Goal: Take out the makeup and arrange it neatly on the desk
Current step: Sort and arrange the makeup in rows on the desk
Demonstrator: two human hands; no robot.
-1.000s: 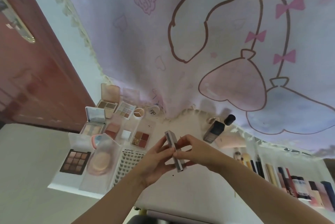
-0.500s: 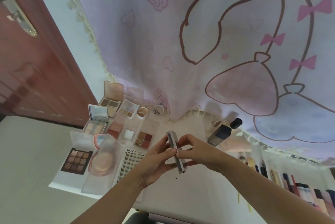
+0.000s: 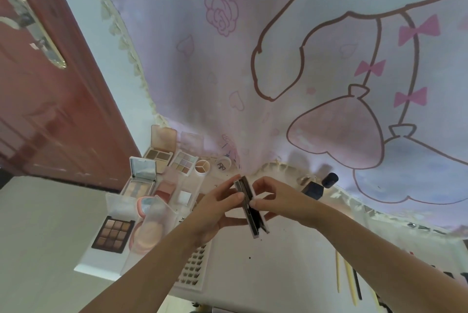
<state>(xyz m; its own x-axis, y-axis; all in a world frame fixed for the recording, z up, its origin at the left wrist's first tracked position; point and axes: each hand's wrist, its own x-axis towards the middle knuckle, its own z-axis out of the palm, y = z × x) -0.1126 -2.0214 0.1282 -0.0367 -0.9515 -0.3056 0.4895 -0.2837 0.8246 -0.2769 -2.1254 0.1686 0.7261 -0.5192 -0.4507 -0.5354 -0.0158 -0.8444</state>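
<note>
left hand (image 3: pixel 212 214): fingers curled, pinches the slim case on its left side, thumb under it
right hand (image 3: pixel 276 198): fingers curled, pinches the same case from the right
slim case (image 3: pixel 250 205): long, dark with pale edge, held above the desk's middle, tilted; its near end looks slightly parted
desk (image 3: pixel 266 274): white top, dark specks near the middle
left edge: brown 9-pan palette (image 3: pixel 113 234), peach puff (image 3: pixel 148 235) in a clear box, just beside each other
far left corner: open compact with mirror (image 3: pixel 141 178), open beige palette (image 3: pixel 160 150), pastel palette (image 3: pixel 183 162), round 3-part pot (image 3: pixel 202 167), white jar (image 3: pixel 222 163)
near edge: lash tray (image 3: pixel 193 268), partly under the left forearm
far edge, right of hands: dark bottle (image 3: pixel 314 190), tipped over
right edge: pale sticks (image 3: pixel 348 277), what they are cannot tell
backdrop: pink cartoon cloth (image 3: pixel 278 59), red door (image 3: pixel 50 110)
</note>
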